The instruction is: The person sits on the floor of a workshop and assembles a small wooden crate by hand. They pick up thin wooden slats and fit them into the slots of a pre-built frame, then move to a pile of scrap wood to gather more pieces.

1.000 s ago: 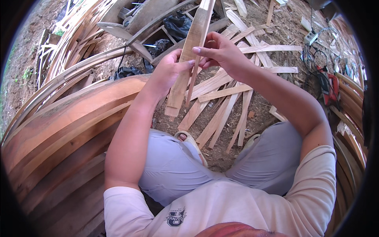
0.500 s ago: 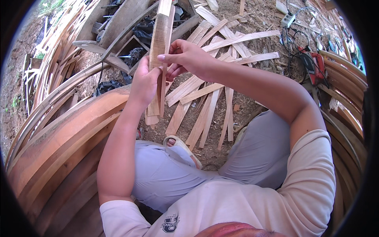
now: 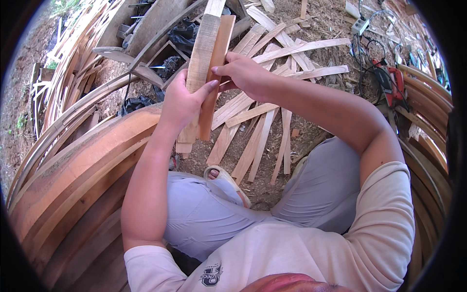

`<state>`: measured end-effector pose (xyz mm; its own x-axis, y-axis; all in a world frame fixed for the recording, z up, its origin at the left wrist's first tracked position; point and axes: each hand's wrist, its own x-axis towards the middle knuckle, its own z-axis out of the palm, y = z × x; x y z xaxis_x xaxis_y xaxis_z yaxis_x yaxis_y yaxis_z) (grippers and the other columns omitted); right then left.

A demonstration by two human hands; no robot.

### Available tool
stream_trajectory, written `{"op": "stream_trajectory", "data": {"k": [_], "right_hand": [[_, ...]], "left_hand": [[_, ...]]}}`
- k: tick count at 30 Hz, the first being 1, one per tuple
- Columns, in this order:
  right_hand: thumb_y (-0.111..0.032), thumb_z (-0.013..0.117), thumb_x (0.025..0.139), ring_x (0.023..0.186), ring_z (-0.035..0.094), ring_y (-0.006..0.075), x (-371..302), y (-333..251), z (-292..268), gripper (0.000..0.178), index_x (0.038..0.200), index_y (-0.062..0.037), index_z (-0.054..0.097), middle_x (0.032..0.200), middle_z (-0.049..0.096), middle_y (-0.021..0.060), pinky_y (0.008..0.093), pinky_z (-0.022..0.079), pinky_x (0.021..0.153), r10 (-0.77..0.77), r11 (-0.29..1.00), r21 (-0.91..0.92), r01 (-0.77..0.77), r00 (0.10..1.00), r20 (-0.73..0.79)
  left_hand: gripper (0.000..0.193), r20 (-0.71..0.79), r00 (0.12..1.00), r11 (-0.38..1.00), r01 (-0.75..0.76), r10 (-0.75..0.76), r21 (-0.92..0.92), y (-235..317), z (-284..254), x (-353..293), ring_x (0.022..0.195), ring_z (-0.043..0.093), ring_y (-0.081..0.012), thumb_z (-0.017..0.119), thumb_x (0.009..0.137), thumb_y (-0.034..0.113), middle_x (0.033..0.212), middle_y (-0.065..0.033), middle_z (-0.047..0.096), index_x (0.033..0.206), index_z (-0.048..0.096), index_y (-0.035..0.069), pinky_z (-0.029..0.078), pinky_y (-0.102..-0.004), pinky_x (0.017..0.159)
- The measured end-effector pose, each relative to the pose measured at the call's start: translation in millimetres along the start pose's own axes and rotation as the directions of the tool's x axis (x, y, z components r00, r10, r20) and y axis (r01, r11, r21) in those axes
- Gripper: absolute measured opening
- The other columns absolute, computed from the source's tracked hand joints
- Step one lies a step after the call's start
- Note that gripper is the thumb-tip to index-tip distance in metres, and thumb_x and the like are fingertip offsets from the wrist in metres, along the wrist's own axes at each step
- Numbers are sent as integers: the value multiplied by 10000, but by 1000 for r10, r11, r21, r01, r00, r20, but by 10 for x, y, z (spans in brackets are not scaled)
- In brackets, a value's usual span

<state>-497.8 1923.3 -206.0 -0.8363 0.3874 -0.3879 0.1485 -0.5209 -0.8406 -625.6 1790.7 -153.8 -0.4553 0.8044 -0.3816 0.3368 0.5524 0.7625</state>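
Two long wooden pieces are held up in front of me, side by side along their length. The left one is a pale wooden strip (image 3: 202, 51), with a lighter section at its far end. Beside it on the right lies a redder wooden strip (image 3: 222, 41), its broad smooth face turned up. My left hand (image 3: 185, 100) is closed around both from the left, its thumb across the redder strip. From the right, my right hand (image 3: 245, 74) grips the redder strip's edge, thumb on top; its other fingers are mostly hidden beneath.
Several thin wood offcuts (image 3: 265, 114) cover the ground ahead. A wooden tool box (image 3: 146, 29) stands at the far left. Curved stacked boards (image 3: 87, 151) rise at my left, others (image 3: 428, 95) at my right. A red power tool (image 3: 395, 86) and a power strip (image 3: 360, 26) with cords lie far right.
The redder strip has turned from edge-on to showing its broad face. My left thumb has stretched over it, and my right hand has moved slightly right and closed on its edge.
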Motion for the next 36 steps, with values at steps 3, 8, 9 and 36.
{"op": "stream_trajectory", "data": {"k": [3,8,9,36], "right_hand": [[-63,560,1027,1119,678,258,6,-1,-4,317,1308,68,495,1239,618,176,381,632,917,23,999,27,-23,1000,-17],[26,546,964,1098,689,260,-20,-36,-8,338,1299,64,529,1223,636,166,377,638,918,45,990,134,-44,999,-8],[43,541,939,1086,693,261,-53,-60,2,336,1274,63,551,1204,647,169,377,637,917,33,987,157,-35,999,17],[-26,590,901,1222,609,339,770,1187,-2322,303,1201,-64,607,1261,646,125,471,524,991,-320,-249,-968,20,942,102]], "left_hand": [[442,-94,983,985,-151,158,80,-141,52,28,989,688,-148,759,958,232,1126,-109,712,1285,572,1,553,-311,874],[470,-78,941,919,-301,329,254,-202,62,44,1051,641,-238,756,941,236,1167,-150,639,1269,545,-27,509,-370,940],[481,-93,903,850,-356,420,388,-218,67,44,1067,630,-261,756,934,235,1174,-162,621,1267,537,-34,500,-382,952],[510,-183,978,877,-3,104,481,-238,-163,7,911,717,-419,822,849,367,953,-274,715,1039,633,-67,556,-471,816]]}}
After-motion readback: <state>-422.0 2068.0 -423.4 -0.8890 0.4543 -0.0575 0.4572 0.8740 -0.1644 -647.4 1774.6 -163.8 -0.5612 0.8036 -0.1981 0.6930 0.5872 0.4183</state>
